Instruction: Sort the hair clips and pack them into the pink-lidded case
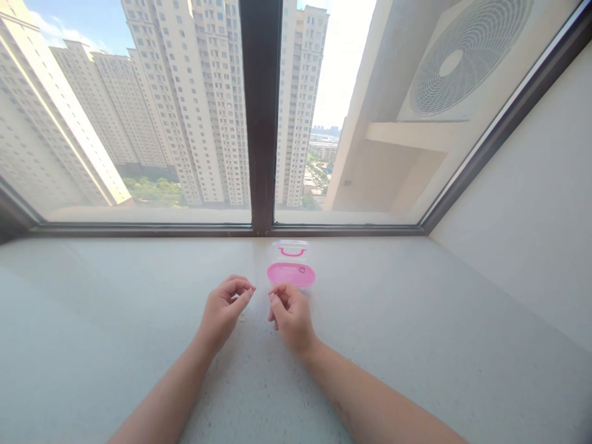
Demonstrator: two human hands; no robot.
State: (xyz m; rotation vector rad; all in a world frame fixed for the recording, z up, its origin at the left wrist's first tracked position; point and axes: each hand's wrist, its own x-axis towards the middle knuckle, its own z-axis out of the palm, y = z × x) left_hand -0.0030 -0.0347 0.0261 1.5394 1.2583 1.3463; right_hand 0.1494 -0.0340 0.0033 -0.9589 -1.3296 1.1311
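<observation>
My left hand (226, 308) is raised over the pale sill, thumb and forefinger brought together in a pinch. Facing it across a small gap, my right hand (292, 316) is also pinched. Anything between the fingertips of either hand is too small to make out. Just beyond my right hand lies an oval pink container (282, 274), its near edge partly hidden by the hand. A small dark ring-shaped thing (302, 269) shows inside it. Behind it is a clear lid (292, 245) with a pink handle (292, 254). A tiny pale object (242, 317) lies beside my left thumb.
The speckled white sill (115, 308) stretches to both sides. A dark window frame (263, 123) rises behind the lid, and a white wall (531, 185) bounds the right. Outside the glass stand tall buildings (185, 92) and an air-conditioner unit (462, 61).
</observation>
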